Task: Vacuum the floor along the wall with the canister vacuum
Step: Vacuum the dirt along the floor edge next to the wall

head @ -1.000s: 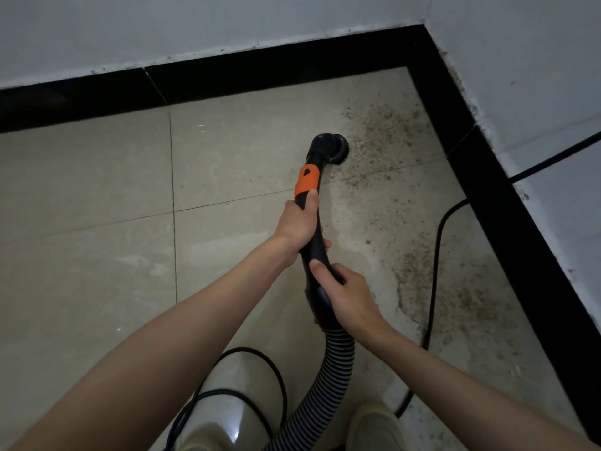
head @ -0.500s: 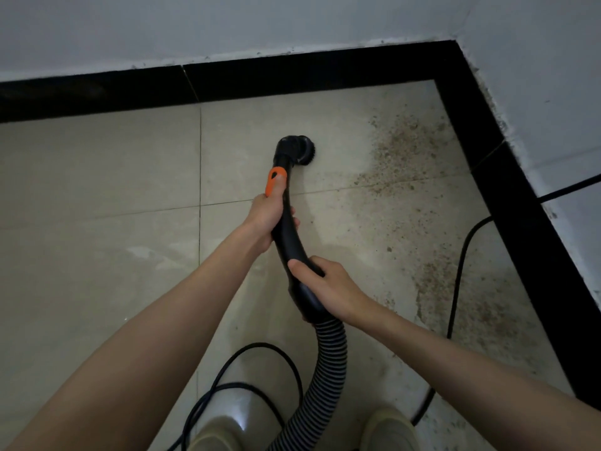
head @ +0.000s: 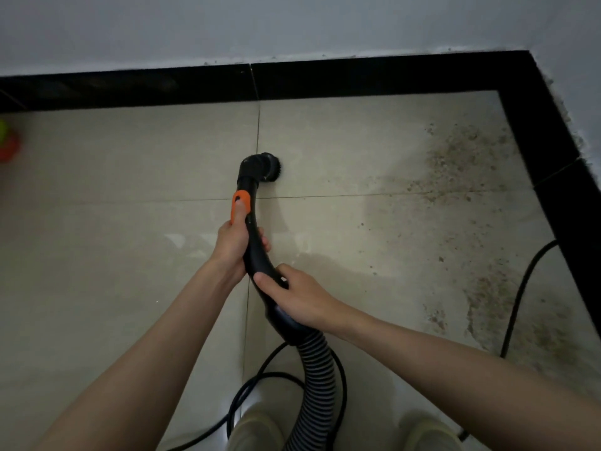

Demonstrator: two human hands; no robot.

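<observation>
I hold a black curved vacuum handle (head: 254,245) with an orange slider (head: 240,205). Its round brush head (head: 265,169) rests on the beige tile floor (head: 130,255), a little short of the far wall's black skirting (head: 357,78). My left hand (head: 232,244) grips the handle just below the orange slider, thumb on it. My right hand (head: 300,299) grips the lower end where the ribbed hose (head: 317,382) joins. Brown dirt (head: 468,157) is scattered over the tiles to the right, toward the corner. The canister itself is out of view.
A black power cord (head: 517,297) runs along the right skirting (head: 559,177), and more cord (head: 253,385) loops near my feet. My two light shoes (head: 426,432) are at the bottom edge. A red and green object (head: 6,141) sits at the far left.
The brush head has swept left, away from the dirty corner patch onto cleaner tile. Both hands kept their grip and moved with it. My view has shifted leftward.
</observation>
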